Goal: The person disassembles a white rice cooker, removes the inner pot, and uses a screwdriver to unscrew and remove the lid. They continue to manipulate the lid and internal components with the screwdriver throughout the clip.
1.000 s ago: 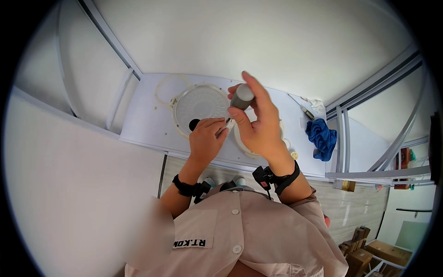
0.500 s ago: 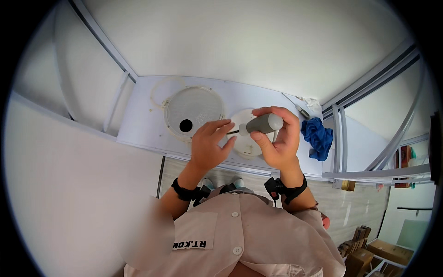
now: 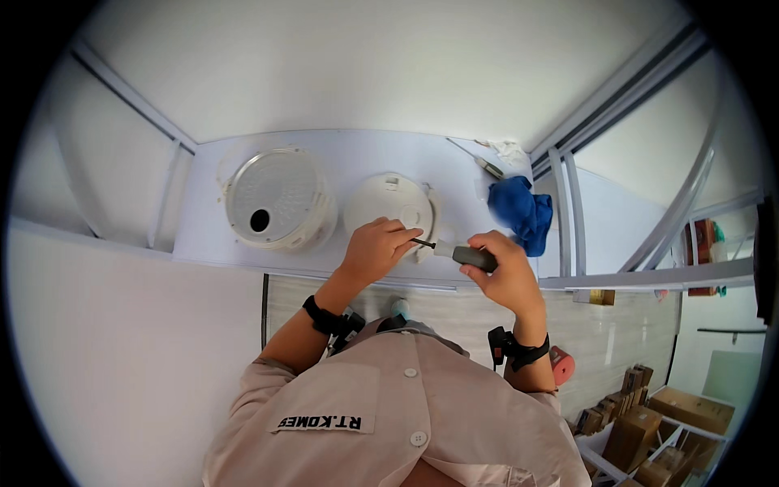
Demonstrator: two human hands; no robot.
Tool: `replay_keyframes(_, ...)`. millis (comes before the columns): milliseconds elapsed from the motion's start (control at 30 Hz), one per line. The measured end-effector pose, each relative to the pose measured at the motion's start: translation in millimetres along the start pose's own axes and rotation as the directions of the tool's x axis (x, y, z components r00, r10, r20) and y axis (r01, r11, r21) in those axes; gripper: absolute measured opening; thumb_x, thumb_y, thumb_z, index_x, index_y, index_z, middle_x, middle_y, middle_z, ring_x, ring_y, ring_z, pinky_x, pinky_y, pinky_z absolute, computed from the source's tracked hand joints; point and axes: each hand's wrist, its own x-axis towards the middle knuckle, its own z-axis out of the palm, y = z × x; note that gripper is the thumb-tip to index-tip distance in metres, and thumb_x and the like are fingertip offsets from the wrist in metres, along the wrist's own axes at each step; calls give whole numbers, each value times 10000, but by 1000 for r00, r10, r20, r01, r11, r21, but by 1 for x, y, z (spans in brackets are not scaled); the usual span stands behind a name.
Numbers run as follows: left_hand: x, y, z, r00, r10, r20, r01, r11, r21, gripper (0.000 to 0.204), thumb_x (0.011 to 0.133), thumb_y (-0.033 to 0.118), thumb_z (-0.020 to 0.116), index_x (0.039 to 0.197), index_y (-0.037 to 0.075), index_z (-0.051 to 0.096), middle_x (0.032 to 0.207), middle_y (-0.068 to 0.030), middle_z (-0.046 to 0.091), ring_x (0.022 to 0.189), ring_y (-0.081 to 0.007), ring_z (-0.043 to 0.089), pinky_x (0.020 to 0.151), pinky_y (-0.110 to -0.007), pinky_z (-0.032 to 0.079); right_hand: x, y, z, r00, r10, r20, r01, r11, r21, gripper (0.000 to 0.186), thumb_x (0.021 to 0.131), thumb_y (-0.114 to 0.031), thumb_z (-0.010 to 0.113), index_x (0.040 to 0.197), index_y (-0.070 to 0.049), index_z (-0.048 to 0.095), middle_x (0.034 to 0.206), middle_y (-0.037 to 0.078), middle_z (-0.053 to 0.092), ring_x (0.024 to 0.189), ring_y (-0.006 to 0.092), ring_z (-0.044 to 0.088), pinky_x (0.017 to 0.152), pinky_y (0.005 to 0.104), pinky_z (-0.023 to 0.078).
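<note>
In front of my chest I hold a screwdriver [image 3: 472, 258] with a grey handle, lying nearly level. My right hand [image 3: 513, 272] is wrapped round the handle. The fingers of my left hand [image 3: 375, 250] pinch at the tip of its dark shaft; whether a small screw sits between them I cannot make out. Just beyond the left hand lies a round white plastic cover [image 3: 381, 199] with a small fitting near its far rim, partly hidden by the fingers. A white tub-shaped housing [image 3: 316, 223] with a dark round hole in its top stands to the left.
A second screwdriver [image 3: 488, 168] lies at the back right of the white bench [image 3: 341, 154], near a crumpled white tissue [image 3: 510, 151]. A blue cloth [image 3: 527, 215] is bunched beside the metal frame [image 3: 568, 211]. Cardboard boxes [image 3: 633, 438] stand at lower right.
The screwdriver has swung lower and rightward with my right hand, uncovering more of the round cover. My left hand now meets the shaft's tip. The view has shifted.
</note>
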Motion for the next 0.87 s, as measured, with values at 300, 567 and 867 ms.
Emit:
replay_keyframes(300, 33, 26, 84, 984, -87, -155, 95, 995, 41, 476, 870, 160, 827, 1314, 80, 677, 1135, -116, 645, 1068, -337, 627, 870, -447, 545, -59, 71, 14, 984, 119, -135, -130, 989, -75, 403, 877, -73, 777, 1268, -68, 682, 1103, 173, 725, 967, 415, 701, 833, 443, 568)
replay_keyframes(567, 22, 21, 114, 943, -327, 54, 305, 921, 244, 590, 824, 201, 859, 1330, 62, 589, 1152, -148, 641, 1069, -362, 653, 857, -457, 560, -89, 151, 34, 902, 204, -380, -262, 959, -108, 426, 898, -79, 767, 1310, -21, 676, 1184, 184, 730, 1105, 412, 683, 939, 450, 556)
replay_keyframes(867, 11, 12, 121, 886, -451, 111, 393, 855, 337, 614, 841, 230, 845, 1373, 76, 582, 1228, -142, 653, 1112, -368, 661, 883, -458, 573, -80, 191, 68, 906, 210, -367, -281, 948, -151, 465, 906, -90, 758, 1358, -30, 668, 1224, 221, 710, 1146, 423, 647, 997, 482, 527)
